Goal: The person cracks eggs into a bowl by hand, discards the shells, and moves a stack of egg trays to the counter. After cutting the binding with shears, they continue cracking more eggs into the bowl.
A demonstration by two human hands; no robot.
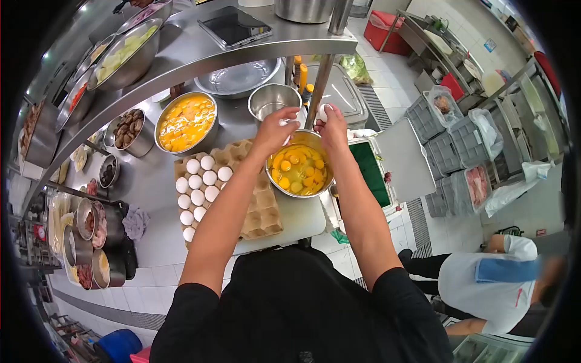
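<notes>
Both my hands are over a steel bowl [330, 175] of cracked raw eggs, with many yolks in clear whites. My left hand [275, 132] is closed at the bowl's far left rim, with white eggshell [284, 122] showing between the fingers. On the far right side, my right hand [333, 128] grips a white egg [326, 111]; whether its shell is whole cannot be seen. Left of the bowl lies a cardboard egg tray [261, 209], with white eggs [197, 197] in its left part and bare hollows at right. My left forearm hides part of it.
A second bowl of yolks [186, 121] and an empty steel pot [266, 101] stand behind the tray. A metal shelf [242, 51] and its post [321, 91] are close beyond my hands. At right are a green-lined white bin [370, 172] and a co-worker [484, 284].
</notes>
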